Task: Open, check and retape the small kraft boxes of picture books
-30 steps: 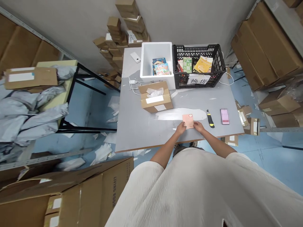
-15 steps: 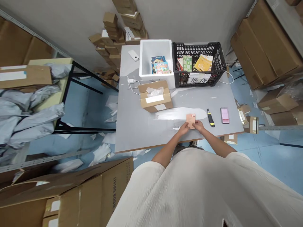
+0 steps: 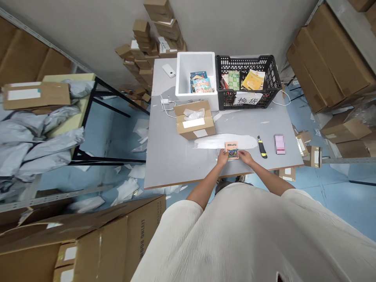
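Booklet [image 3: 232, 145], peach-coloured, held at opposite edges by left hand [image 3: 223, 157] and right hand [image 3: 246, 157], both curled in (cutter [image 3: 262, 147] nearby on grey table [image 3: 173, 162]).

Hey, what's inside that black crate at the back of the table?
The black crate holds a yellow booklet, a green checked item to its left and something red farther left. The front wall and the things on top largely cover whatever lies lower.
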A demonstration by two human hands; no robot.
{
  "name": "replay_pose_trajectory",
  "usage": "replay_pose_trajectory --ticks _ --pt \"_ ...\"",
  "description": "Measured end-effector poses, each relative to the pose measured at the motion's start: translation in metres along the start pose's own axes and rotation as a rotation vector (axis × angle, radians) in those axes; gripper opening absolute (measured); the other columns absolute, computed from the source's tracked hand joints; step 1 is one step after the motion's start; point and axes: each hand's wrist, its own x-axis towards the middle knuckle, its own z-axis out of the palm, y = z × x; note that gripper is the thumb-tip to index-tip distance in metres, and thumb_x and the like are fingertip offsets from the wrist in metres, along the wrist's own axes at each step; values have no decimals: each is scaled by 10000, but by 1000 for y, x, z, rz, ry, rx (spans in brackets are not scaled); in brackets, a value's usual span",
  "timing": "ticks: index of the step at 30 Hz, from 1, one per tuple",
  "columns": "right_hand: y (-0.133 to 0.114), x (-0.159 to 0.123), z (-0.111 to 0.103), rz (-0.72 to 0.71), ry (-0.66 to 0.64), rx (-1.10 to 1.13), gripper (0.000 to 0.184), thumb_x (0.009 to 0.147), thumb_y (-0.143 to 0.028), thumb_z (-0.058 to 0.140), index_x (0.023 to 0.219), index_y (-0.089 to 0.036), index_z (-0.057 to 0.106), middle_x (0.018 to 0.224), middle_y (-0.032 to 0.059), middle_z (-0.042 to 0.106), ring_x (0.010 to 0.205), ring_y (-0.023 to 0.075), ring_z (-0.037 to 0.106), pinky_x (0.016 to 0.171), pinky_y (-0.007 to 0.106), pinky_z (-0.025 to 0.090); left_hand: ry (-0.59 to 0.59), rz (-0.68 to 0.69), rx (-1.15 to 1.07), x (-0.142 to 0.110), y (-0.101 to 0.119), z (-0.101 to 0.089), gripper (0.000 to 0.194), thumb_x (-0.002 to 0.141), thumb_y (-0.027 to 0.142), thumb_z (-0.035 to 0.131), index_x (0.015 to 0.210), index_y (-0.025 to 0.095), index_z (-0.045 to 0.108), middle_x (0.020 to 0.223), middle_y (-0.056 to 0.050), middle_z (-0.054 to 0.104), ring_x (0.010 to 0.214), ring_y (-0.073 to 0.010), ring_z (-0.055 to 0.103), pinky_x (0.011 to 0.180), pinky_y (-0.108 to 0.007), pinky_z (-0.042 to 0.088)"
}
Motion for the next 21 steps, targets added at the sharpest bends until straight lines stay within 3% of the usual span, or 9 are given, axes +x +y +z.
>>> replay_pose_trajectory --ticks 3,8,17,19,21 --pt "8 1 1 52 -51 5 262 879 -315 656 1066 -231 818 1211 92 831 1196 310 742 1105 438 551 22 -52 59 0 -9 -11 634 975 294 671 1576 161 519 1587 -190 639 1464 -303 618 1163 -369 479" --pt "14 2 4 70 -108 76 315 858 -320 675 1117 -232 831 1239 97 833 1230 327 744 1134 467 544 -31 -75 72 -2 -15 -17 594 973 249 658 1550 150 553 1578 -206 641 1434 -309 643 1149 -374 488" --pt "12 -5 13 140 -118 182 464 815 -402 745 1245 -236 801 1363 112 790 1317 340 706 1177 475 519 -81 -85 75 -2 -13 -6 658 879 267 796 1496 146 598 1412 -187 746 1259 -301 730 1010 -340 543" --pt "9 -9 10 156 -99 180 456 802 -402 757 1223 -235 805 1336 109 800 1290 337 716 1149 457 537 -71 -91 52 -1 -11 -4 681 827 254 838 1463 145 625 1321 -164 784 1184 -284 753 965 -326 556" --pt "4 -14 7 174 -80 177 430 783 -389 762 1182 -235 810 1261 96 822 1220 329 738 1079 442 575 -72 -71 22 -2 -10 -2 581 796 232 845 1351 144 696 1160 -124 821 1066 -261 776 910 -316 571"
